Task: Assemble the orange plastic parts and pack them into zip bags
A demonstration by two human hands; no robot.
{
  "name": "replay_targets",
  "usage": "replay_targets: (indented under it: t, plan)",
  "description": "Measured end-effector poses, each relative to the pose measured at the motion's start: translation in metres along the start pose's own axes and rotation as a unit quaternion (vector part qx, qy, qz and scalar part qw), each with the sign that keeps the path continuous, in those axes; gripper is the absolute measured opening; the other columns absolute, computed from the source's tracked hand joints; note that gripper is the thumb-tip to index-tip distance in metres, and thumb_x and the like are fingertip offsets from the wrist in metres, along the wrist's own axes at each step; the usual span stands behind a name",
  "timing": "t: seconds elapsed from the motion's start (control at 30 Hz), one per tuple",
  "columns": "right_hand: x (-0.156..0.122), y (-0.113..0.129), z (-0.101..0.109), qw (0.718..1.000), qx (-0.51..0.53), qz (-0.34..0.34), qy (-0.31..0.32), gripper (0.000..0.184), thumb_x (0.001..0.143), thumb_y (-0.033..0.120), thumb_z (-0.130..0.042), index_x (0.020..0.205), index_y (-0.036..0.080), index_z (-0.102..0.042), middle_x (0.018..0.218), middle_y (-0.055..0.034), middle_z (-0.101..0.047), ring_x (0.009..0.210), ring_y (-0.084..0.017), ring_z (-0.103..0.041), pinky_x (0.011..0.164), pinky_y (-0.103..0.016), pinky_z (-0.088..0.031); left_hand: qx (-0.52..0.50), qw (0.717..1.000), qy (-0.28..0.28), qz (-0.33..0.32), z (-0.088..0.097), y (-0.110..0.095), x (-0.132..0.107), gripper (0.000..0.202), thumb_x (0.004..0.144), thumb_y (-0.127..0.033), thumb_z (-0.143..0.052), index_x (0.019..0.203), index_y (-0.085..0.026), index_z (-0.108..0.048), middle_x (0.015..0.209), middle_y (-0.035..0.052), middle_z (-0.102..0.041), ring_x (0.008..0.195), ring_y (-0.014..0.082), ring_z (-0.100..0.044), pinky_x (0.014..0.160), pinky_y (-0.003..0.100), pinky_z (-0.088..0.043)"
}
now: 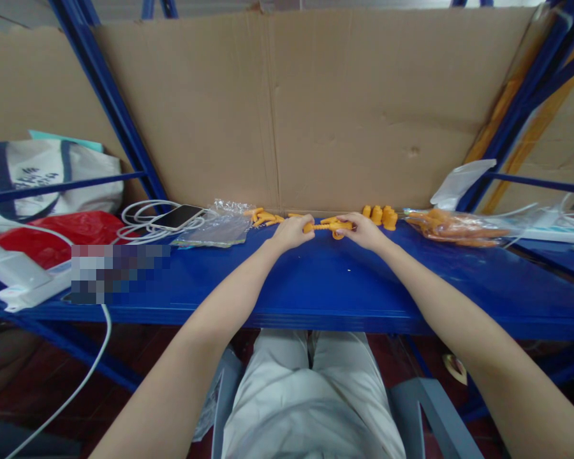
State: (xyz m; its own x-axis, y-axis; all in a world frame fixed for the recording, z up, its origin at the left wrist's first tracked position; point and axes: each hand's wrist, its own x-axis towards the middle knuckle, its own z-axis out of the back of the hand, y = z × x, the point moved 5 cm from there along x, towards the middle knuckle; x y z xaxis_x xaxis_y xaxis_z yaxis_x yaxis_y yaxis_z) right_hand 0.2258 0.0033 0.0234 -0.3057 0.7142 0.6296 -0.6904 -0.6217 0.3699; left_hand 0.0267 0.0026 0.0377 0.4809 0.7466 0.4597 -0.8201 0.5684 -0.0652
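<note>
Between my two hands, just above the blue shelf (335, 287), is a yellow-orange plastic part with a ridged, screw-like shaft (321, 227). My left hand (293, 234) is closed on its rounded left end. Closed around the wider right end is my right hand (367, 233), and a small ring shape hangs below there. My fingers hide much of both ends, so whether it is one piece or two joined pieces I cannot tell. Loose yellow plastic pieces (266, 218) lie beyond my left hand. Several yellow cap-like pieces (377, 215) stand behind my right hand.
A clear plastic bag (215, 226), a phone (178, 217) and coiled white cable (136, 223) lie to the left, near a white power strip (33, 287). On the right is a bag of orange parts (452, 226). A cardboard sheet (316, 108) closes the back.
</note>
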Motion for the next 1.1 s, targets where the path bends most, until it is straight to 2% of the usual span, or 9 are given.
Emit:
replay_targets:
  t: [0.13, 0.23, 0.47, 0.6, 0.73, 0.83, 0.93, 1.0, 1.1]
  plan:
    - [-0.002, -0.012, -0.001, 0.994, 0.088, -0.058, 0.024, 0.043, 0.079, 0.023, -0.073, 0.121, 0.018, -0.066, 0.125, -0.014, -0.067, 0.114, -0.026, -0.065, 0.094, -0.045, -0.056, -0.014, 1.0, 0.0, 0.003, -0.002, 0.004, 0.001, 0.029, 0.081, -0.024, -0.058, 0.109, -0.02, -0.067, 0.099, 0.007, -0.074, 0.093, 0.0232, -0.069, 0.08, 0.03, -0.051]
    - [-0.005, -0.016, 0.002, 0.984, 0.148, -0.095, 0.027, 0.039, 0.078, 0.029, -0.075, 0.114, 0.017, -0.065, 0.121, -0.0137, -0.066, 0.109, -0.025, -0.067, 0.093, -0.045, -0.057, -0.028, 1.0, -0.002, 0.006, -0.003, 0.007, 0.001, 0.03, 0.081, -0.025, -0.059, 0.109, -0.019, -0.067, 0.098, 0.0077, -0.074, 0.092, 0.0234, -0.069, 0.08, 0.03, -0.051]
    - [-0.01, -0.014, 0.007, 0.941, 0.265, -0.209, 0.005, 0.03, 0.08, 0.045, -0.076, 0.09, 0.019, -0.063, 0.087, -0.0087, -0.072, 0.079, -0.023, -0.073, 0.077, -0.044, -0.063, -0.017, 1.0, -0.006, -0.009, -0.002, 0.004, 0.001, 0.031, 0.081, -0.025, -0.059, 0.111, -0.02, -0.067, 0.095, 0.0063, -0.074, 0.088, 0.0223, -0.069, 0.077, 0.03, -0.051]
    - [-0.012, -0.011, 0.003, 0.929, 0.273, -0.249, 0.012, 0.042, 0.081, 0.06, -0.071, 0.083, 0.019, -0.061, 0.069, -0.0081, -0.069, 0.066, -0.022, -0.072, 0.065, -0.041, -0.063, -0.011, 1.0, -0.007, -0.014, -0.001, 0.001, 0.001, 0.031, 0.081, -0.024, -0.059, 0.11, -0.019, -0.068, 0.094, 0.0067, -0.074, 0.087, 0.0224, -0.069, 0.076, 0.03, -0.051]
    - [-0.012, -0.008, 0.002, 0.929, 0.272, -0.253, 0.003, 0.053, 0.077, 0.072, -0.067, 0.082, 0.02, -0.061, 0.063, -0.006, -0.066, 0.055, -0.02, -0.069, 0.052, -0.035, -0.06, -0.014, 1.0, -0.01, -0.016, 0.0, 0.0, 0.001, 0.031, 0.081, -0.023, -0.058, 0.11, -0.019, -0.068, 0.093, 0.0063, -0.074, 0.086, 0.0216, -0.069, 0.076, 0.029, -0.051]
    - [-0.012, -0.007, 0.006, 0.93, 0.263, -0.257, 0.018, 0.049, 0.082, 0.067, -0.065, 0.089, 0.018, -0.064, 0.071, -0.0085, -0.07, 0.056, -0.019, -0.069, 0.054, -0.035, -0.06, -0.013, 1.0, -0.009, -0.014, -0.001, 0.002, 0.001, 0.03, 0.08, -0.024, -0.059, 0.109, -0.02, -0.068, 0.092, 0.0057, -0.074, 0.085, 0.0214, -0.069, 0.075, 0.029, -0.05]
    - [-0.014, -0.004, 0.009, 0.927, 0.268, -0.255, 0.064, 0.039, 0.085, 0.049, -0.071, 0.105, 0.017, -0.065, 0.083, -0.0113, -0.074, 0.062, -0.02, -0.072, 0.061, -0.037, -0.062, -0.016, 1.0, -0.008, -0.009, -0.002, 0.005, 0.001, 0.03, 0.08, -0.024, -0.059, 0.108, -0.02, -0.068, 0.093, 0.0057, -0.074, 0.086, 0.0217, -0.069, 0.075, 0.029, -0.05]
    - [-0.016, -0.003, 0.01, 0.926, 0.272, -0.248, 0.087, 0.04, 0.083, 0.038, -0.076, 0.114, 0.018, -0.062, 0.089, -0.0108, -0.075, 0.064, -0.02, -0.072, 0.063, -0.036, -0.063, -0.017, 1.0, -0.009, -0.008, -0.002, 0.006, 0.001, 0.03, 0.08, -0.024, -0.059, 0.109, -0.02, -0.068, 0.094, 0.0057, -0.075, 0.086, 0.0218, -0.069, 0.075, 0.029, -0.051]
    - [-0.018, -0.004, 0.011, 0.925, 0.27, -0.247, 0.096, 0.036, 0.084, 0.035, -0.075, 0.114, 0.017, -0.063, 0.091, -0.0112, -0.075, 0.063, -0.018, -0.071, 0.064, -0.035, -0.062, -0.015, 1.0, -0.01, -0.009, -0.001, 0.006, 0.001, 0.031, 0.081, -0.025, -0.059, 0.11, -0.02, -0.068, 0.095, 0.0062, -0.075, 0.087, 0.0223, -0.069, 0.076, 0.029, -0.051]
